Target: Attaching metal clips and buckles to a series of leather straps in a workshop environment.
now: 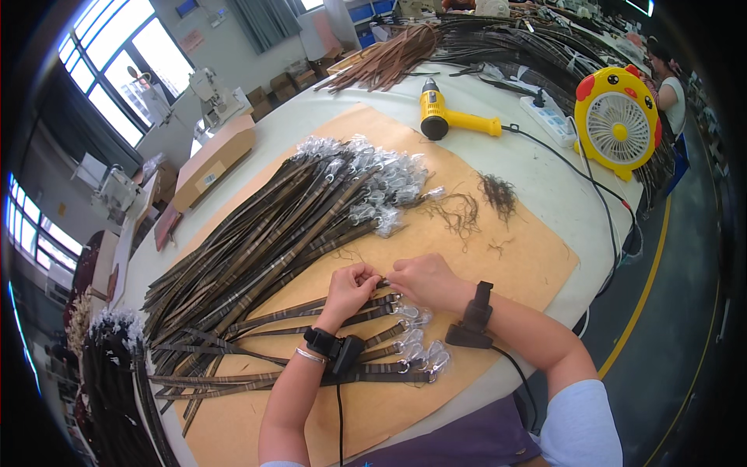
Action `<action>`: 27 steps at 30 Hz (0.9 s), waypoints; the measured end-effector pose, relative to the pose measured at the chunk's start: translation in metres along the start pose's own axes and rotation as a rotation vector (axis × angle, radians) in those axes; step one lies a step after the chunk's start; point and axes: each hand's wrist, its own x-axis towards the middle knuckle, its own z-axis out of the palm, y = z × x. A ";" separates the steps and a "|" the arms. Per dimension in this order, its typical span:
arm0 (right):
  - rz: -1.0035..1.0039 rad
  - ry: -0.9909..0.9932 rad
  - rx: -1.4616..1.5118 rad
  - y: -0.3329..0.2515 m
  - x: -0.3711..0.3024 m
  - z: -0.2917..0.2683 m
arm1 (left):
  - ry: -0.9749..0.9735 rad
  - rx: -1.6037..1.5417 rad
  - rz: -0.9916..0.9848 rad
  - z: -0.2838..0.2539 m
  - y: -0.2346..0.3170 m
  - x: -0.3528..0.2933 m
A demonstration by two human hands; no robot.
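Close together over the brown paper (498, 311), my two hands are pinched on a dark narrow strap (315, 303). My left hand (350, 292) has thumb and fingers closed on its end. My right hand (424, 280) is bent in at the same spot, and its fingertips are partly hidden. Just below, several patterned brown straps (373, 338) lie side by side, their metal clasps (420, 364) wrapped in clear plastic. A large heap of like straps (257, 226) spreads beyond my left hand, with plastic-wrapped ends (385, 179) bunched together.
Loose thread scraps (498, 196) lie on the paper. Farther back are a yellow heat gun (451, 117), a power strip (548, 121) and a yellow fan (618, 128). Brown strips (397, 54) are piled at the far edge. Dark straps (113, 389) hang at the left; a person (668, 89) is at the right.
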 end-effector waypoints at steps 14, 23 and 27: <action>0.186 -0.020 0.266 0.011 -0.005 0.005 | 0.472 1.021 0.411 -0.048 0.029 0.005; 0.363 0.008 0.107 0.012 -0.005 -0.007 | 0.057 0.767 0.457 -0.032 0.037 -0.030; 0.476 -0.065 0.223 0.013 -0.003 -0.009 | -0.004 0.775 0.318 -0.031 0.037 -0.027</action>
